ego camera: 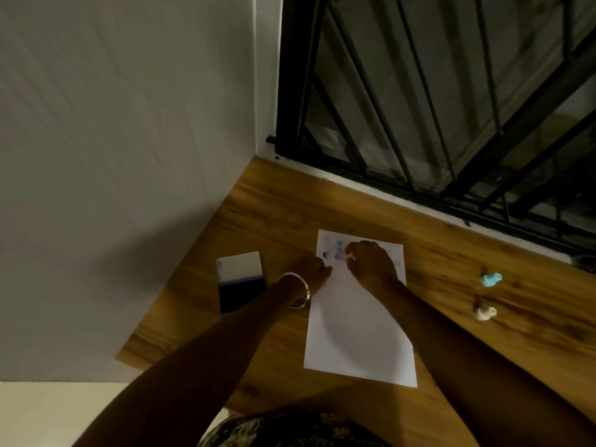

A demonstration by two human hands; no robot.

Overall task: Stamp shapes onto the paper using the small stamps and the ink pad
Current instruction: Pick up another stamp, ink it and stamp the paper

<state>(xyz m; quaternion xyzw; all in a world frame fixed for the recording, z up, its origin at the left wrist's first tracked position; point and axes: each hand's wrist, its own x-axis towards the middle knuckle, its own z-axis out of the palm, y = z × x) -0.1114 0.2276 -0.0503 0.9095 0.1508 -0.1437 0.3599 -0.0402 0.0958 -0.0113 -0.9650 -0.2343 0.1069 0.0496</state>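
A white sheet of paper (358, 330) lies on the wooden table (274, 214), with several blue stamped marks (332, 253) near its far edge. My right hand (371, 266) is closed around a small pink stamp (350, 255), pressed down on the paper's far part. My left hand (311, 269), a silver bangle on its wrist, rests flat on the paper's left edge. The ink pad (240, 282) lies open to the left, lid up, dark pad nearer me. A light blue stamp (491, 279) and a cream stamp (484, 312) lie on the table to the right.
A white wall (129, 156) borders the table on the left. A window with black metal bars (451, 108) runs along the far right edge. A dark object (585, 263) sits at the frame's right edge.
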